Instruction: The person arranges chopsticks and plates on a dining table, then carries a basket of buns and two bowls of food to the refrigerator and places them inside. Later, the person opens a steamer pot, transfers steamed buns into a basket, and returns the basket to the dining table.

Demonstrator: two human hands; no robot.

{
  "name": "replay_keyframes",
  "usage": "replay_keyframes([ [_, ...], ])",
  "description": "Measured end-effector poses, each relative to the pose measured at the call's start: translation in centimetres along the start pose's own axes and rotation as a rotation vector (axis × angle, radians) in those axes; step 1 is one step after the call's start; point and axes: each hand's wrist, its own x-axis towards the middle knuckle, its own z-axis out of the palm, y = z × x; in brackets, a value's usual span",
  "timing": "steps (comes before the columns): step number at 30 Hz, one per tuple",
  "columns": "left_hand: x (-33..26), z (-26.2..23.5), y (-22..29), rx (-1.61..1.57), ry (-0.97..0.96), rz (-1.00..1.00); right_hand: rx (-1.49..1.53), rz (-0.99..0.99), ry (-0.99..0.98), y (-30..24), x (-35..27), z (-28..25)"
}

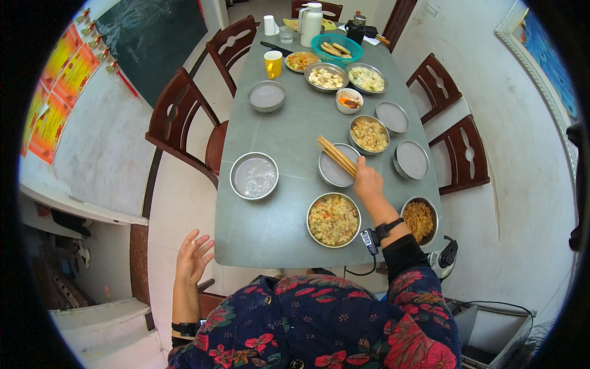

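Observation:
My right hand (368, 183) grips a bundle of wooden chopsticks (335, 154) above the table. They slant up to the left over a metal bowl (326, 174) with a pale grey inside; whether they touch its rim I cannot tell. My left hand (193, 257) is off the table's left edge, its fingers apart and nothing in it. Nearest me stands a bowl of fried rice (334, 220). Beyond the chopsticks is a second bowl of fried rice (369, 134). By my right forearm sits a bowl of brown noodles (419, 221).
On the grey table (289, 237) several more grey-looking bowls stand, one at left (254, 176). Farther off are dishes of food, a teal basket (337, 48) with bread sticks, a yellow mug (273, 64) and a white jug (310, 26). Wooden chairs (184, 123) line both sides.

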Motion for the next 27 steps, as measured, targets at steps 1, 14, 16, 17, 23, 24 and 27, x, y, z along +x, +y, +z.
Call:
replay_keyframes([
  [1, -0.2, -0.2, 0.0, -0.001, 0.011, 0.000, -0.015, -0.003, -0.003, 0.0, 0.1, 0.0],
  [14, -0.1, -1.5, -0.3, 0.005, 0.026, -0.033, -0.029, -0.005, 0.001, 0.3, -0.3, -0.6],
  [16, 0.0, -1.4, -0.4, 0.002, 0.008, -0.030, -0.030, 0.006, -0.020, 0.3, -0.2, -0.6],
  [17, 0.1, -1.3, -0.4, 0.002, 0.002, -0.032, -0.021, 0.010, -0.030, 0.3, -0.1, -0.7],
  [23, 0.4, -0.9, -0.5, -0.009, -0.026, -0.048, -0.028, 0.057, -0.134, 0.2, 0.1, -0.9],
  [24, 0.5, -0.9, -0.5, -0.010, -0.022, -0.051, -0.046, 0.058, -0.145, 0.2, 0.1, -1.0],
  [27, 0.5, -0.9, -0.4, -0.014, -0.007, -0.056, -0.061, 0.048, -0.147, 0.2, 0.1, -1.1],
])
